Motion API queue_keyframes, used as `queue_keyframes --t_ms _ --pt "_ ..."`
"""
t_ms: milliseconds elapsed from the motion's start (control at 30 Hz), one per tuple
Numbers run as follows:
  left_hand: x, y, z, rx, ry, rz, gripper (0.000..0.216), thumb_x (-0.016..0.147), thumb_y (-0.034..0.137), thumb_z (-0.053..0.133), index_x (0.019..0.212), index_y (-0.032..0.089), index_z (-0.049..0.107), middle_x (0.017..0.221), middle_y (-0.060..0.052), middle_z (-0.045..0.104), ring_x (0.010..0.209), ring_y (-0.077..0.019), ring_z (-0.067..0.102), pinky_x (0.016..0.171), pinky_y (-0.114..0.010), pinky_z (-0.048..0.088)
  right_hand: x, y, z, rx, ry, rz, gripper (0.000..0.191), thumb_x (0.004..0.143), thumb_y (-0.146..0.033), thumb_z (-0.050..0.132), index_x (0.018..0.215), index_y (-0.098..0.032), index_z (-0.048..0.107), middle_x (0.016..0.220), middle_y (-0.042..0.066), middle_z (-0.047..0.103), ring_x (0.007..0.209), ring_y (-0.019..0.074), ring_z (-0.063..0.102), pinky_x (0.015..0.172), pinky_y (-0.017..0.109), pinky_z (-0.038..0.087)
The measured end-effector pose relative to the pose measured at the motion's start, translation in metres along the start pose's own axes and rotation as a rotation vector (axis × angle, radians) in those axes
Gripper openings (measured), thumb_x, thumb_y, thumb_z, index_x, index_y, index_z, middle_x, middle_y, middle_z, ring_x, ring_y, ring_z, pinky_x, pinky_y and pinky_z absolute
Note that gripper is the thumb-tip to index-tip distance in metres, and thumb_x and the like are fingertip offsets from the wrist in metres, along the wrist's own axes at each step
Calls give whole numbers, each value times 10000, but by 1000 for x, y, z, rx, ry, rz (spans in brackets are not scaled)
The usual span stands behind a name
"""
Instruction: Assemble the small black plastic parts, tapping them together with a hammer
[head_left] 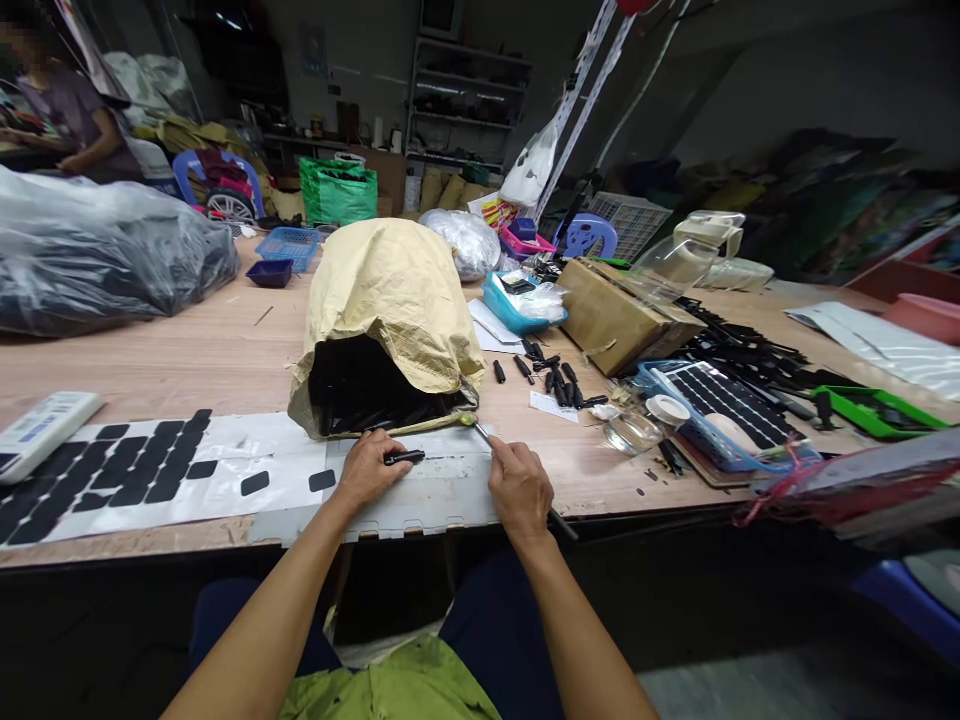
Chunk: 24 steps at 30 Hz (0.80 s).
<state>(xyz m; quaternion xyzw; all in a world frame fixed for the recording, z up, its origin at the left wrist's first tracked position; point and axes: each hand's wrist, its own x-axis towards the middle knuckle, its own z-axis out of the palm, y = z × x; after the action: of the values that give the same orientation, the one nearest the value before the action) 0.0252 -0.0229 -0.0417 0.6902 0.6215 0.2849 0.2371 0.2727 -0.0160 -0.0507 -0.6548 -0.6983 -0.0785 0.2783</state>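
Note:
My left hand [370, 468] is closed round a short black handle-like piece [405, 457], which points right over a grey board [427, 490] at the table's front edge. In my right hand [521, 487] is a thin tool with a metal shaft [482, 432]. Its dark rear end sticks out below the hand, and its yellowish tip lies by the lower right corner of the sack's mouth. The tan sack [390, 290] lies just beyond both hands, its mouth towards me, with dark pieces inside that I cannot make out singly.
Left lies a white sheet [232, 450] with black rounded patches, beside a white device [45, 430] and a large plastic bag [105, 260]. Several black pieces [559, 385], a cardboard box [615, 315], a glass jar [630, 432] and a blue basket [705, 400] stand right. A person [75, 115] sits far left.

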Motion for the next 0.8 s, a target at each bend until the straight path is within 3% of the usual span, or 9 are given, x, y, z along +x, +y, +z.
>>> queue_keyframes --t_ms 167,633,800 --pt "-1 0 0 3 7 13 136 762 298 670 865 249 744 852 -17 641 864 -215 536 799 -350 419 2 8 12 -30 3 48 300 861 -122 532 1048 -245 732 842 49 623 751 166 429 656 306 255" --pt "-1 -1 -1 7 10 27 135 772 294 661 876 235 723 859 -22 642 864 -220 538 822 -360 419 -1 6 15 -44 -4 70 312 868 -121 556 1100 -258 713 885 48 619 771 169 435 670 302 245" --pt "-12 14 -9 -153 -3 67 154 782 318 648 892 217 685 917 -41 663 897 -222 560 799 -346 439 0 5 13 -43 -12 66 316 866 -117 546 1100 -257 706 875 49 604 774 170 437 660 298 249"
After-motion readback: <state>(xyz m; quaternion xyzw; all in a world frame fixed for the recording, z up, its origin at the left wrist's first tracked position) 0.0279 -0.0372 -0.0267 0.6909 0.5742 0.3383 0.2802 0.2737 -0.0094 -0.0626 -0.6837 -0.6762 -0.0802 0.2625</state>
